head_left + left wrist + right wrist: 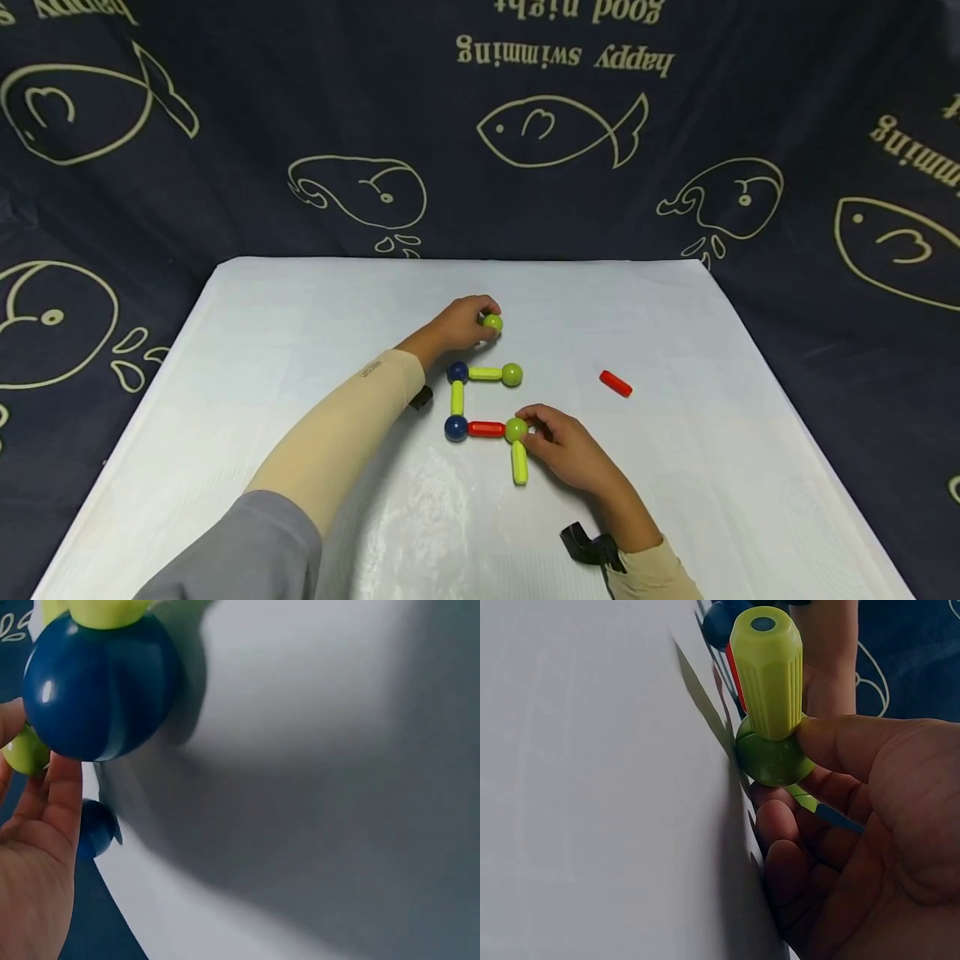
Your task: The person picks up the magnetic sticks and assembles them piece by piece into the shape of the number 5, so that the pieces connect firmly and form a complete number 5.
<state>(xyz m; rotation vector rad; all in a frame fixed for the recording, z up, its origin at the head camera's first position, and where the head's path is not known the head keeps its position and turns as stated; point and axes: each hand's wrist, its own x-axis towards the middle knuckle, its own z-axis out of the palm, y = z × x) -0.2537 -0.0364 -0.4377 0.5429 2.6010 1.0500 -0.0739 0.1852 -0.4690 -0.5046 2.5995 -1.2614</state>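
At the back of the table my left hand (467,323) pinches a yellow-green ball (492,323) between thumb and fingers. Nearer lies a joined chain of magnetic balls and rods: a blue ball (457,372), a yellow-green rod (485,374) to a green ball (512,375), and another yellow-green rod (457,398) down to a second blue ball (456,428). From there a red rod (486,429) reaches a green corner ball (516,430), which my right hand (567,450) holds with thumb and fingertips. A yellow-green rod (769,675) sticks out from that corner ball.
A loose red rod (616,383) lies to the right on the white table (712,467). Beyond my left hand, the left wrist view shows another blue ball (96,829). Dark cloth (450,125) with fish drawings hangs behind the table.
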